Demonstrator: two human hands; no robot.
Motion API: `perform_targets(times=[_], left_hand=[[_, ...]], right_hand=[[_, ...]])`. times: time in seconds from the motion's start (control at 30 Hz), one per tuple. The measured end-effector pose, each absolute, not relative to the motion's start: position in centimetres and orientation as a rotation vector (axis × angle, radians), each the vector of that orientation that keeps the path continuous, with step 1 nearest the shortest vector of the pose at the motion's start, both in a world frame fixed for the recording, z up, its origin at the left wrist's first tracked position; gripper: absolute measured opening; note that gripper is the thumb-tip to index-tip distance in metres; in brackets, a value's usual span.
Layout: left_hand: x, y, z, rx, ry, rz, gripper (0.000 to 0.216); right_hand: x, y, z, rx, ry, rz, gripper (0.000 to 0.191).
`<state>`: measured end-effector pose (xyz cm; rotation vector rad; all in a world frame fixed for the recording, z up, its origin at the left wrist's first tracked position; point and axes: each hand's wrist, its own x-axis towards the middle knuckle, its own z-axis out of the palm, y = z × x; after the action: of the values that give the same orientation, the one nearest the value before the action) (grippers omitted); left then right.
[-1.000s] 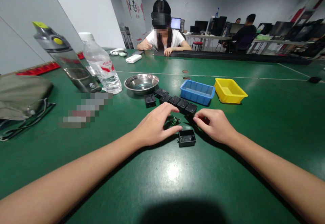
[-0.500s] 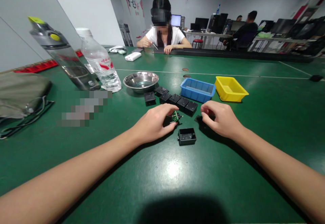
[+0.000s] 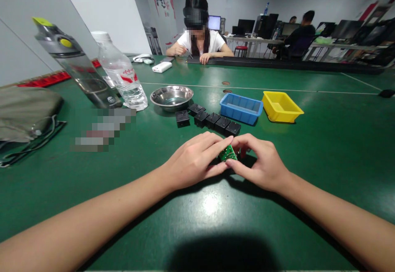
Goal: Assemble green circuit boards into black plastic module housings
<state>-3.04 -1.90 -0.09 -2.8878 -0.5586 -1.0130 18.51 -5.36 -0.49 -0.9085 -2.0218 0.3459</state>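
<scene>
A small green circuit board is pinched between my two hands, just above the green table. My left hand closes on its left side with thumb and fingers. From the right, the thumb and fingertips of my right hand grip it too. The open black box that stood on the table earlier does not show now; my hands cover its spot. Beyond my fingers lie several small black boxes in a rough row, with one black box a little apart to the left.
Behind the black boxes stand a steel bowl, a blue bin and a yellow bin. At the left are a water bottle, a grey drinking bottle and a cloth pouch. Across the table sits a person.
My left hand has moved right with the circuit board. My right hand has come in and down to meet it and now grips the board as well. The open black box is now out of sight.
</scene>
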Motion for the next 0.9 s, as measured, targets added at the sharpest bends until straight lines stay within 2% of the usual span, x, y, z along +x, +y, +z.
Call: perform_targets(times=[0.13, 0.17, 0.3, 0.37, 0.5, 0.67, 0.9], left_hand=[[-3.1, -1.5, -0.1, -3.07, -0.739, -0.854, 0.087], [-3.1, -1.3, -0.2, -3.125, -0.783, -0.784, 0.086], [-3.3, -0.5, -0.5, -3.288, -0.817, -0.563, 0.036], [-3.5, -0.1, -0.6, -3.297, -0.831, -0.592, 0.024], [-4.0, 0.6, -0.4, -3.256, -0.868, -0.686, 0.024], [-4.4, 1.2, -0.2, -3.21, -0.881, -0.761, 0.022], [-4.5, 1.3, -0.3, -3.179, -0.886, -0.894, 0.025]], right_hand=[[19.3, -4.6, -0.7, -1.032, -1.918, 0.381, 0.009], [19.6, -4.3, -0.8, -1.061, -1.878, 0.384, 0.007], [20.8, -3.1, -1.3, -1.145, -1.754, 0.41, 0.008], [21.1, -2.7, -1.5, -1.179, -1.715, 0.456, 0.01], [21.3, -2.4, -1.9, -1.194, -1.703, 0.557, 0.015], [21.1, -2.6, -2.0, -1.175, -1.814, 0.522, 0.02], [21.0, -2.8, -1.7, -1.181, -2.002, 0.401, 0.012]])
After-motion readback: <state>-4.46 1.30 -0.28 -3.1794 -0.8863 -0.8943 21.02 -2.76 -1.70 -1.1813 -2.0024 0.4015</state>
